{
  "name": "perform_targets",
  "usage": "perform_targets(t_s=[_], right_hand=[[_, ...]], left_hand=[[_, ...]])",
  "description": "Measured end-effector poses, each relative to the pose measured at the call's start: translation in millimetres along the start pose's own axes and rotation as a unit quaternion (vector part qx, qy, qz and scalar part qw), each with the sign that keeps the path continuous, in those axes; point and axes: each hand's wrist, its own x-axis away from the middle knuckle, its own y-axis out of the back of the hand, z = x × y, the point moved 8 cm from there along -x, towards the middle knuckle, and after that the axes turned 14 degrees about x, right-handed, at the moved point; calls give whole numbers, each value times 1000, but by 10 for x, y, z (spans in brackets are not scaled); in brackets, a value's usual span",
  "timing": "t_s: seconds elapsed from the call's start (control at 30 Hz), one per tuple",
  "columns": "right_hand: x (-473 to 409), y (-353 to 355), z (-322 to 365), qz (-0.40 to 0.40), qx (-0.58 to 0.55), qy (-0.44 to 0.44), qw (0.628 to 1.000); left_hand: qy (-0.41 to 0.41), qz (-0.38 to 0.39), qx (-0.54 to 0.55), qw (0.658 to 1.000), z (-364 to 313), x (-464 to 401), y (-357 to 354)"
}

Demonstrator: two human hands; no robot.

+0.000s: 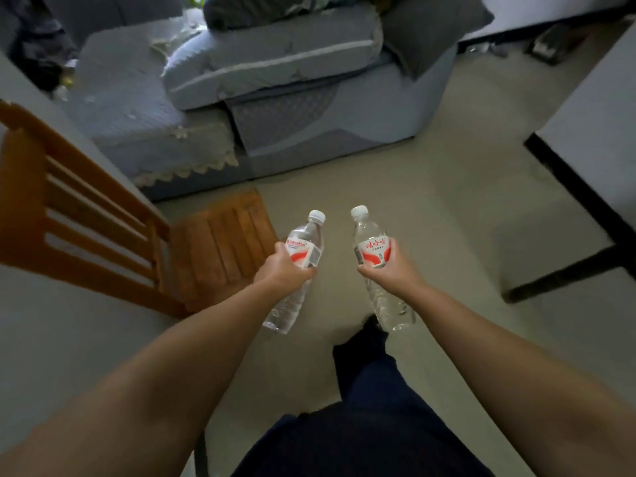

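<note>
1. Bottles of clear water are held up over the floor (430,208), one in each hand: the left bottle (307,250) and the right bottle (373,251).
2. The left bottle is gripped around its middle by the left hand (283,270), whose fingers are curled round the lower part of the red-and-white label. Its white cap is tilted away and slightly to the right.
3. The right bottle is gripped in the same way by the right hand (392,266), with the fingers wrapped round the label. Its white cap is tilted away and slightly to the left.
4. The two bottles are held apart, with bare floor seen between them.
5. A wooden chair (86,215) is seen to the left, its slatted seat just beside the left bottle in the view.
6. A grey-blue sofa (275,98) with a dark grey cushion (433,32) is seen ahead, well apart from both hands.
7. A white table (599,125) with a dark leg is seen at the right edge.
8. One leg in dark trousers (375,401) is seen below the right bottle.
</note>
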Motion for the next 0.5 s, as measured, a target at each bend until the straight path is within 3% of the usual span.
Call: perform_targets(t_s=[0.3, 0.5], right_hand=[[-1198, 1209, -403, -31, 25, -46, 998], [-1795, 2060, -740, -91, -1, -103, 990]], left_hand=[[-26, 42, -20, 999, -1546, -1187, -683], [-68, 87, -30, 993, -2567, -1740, -1135]])
